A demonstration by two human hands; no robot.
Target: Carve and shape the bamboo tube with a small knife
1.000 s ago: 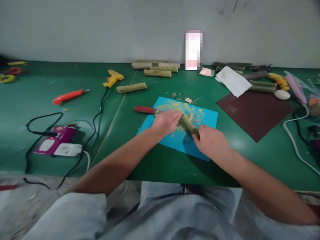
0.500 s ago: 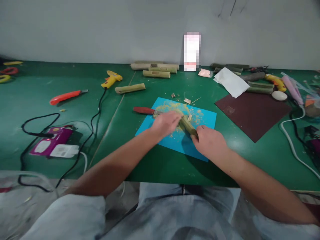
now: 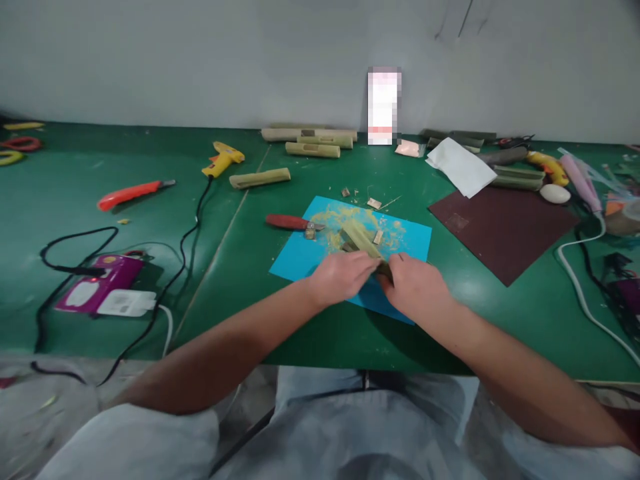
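A cut length of bamboo [image 3: 361, 239] slants over a blue sheet [image 3: 295, 262] strewn with yellowish shavings and dust. Its near end is gripped by my right hand [image 3: 419, 283], fingers curled round it. My left hand [image 3: 343, 275] is closed on the bamboo just beside the right, fingertips pressed together; whether anything thin lies under them is hidden. Left of the bamboo rests a red-handled knife [image 3: 287, 221], its blade over the sheet. A small wooden chip [image 3: 378, 237] lies right of the bamboo, and a small block [image 3: 310, 234] sits by the blade.
Several bamboo pieces [image 3: 313, 150] lie toward the wall. On the left are a yellow glue gun [image 3: 223, 159], an orange utility knife [image 3: 131, 195] and a purple power strip [image 3: 107, 283] with cords. Dark brown sandpaper [image 3: 505, 230], white paper [image 3: 461, 167] and an egg-shaped object [image 3: 555, 194] occupy the right.
My left hand has slid down the bamboo toward me, from its far part to beside my right hand. More of the bamboo's far end now shows. My right hand keeps its hold.
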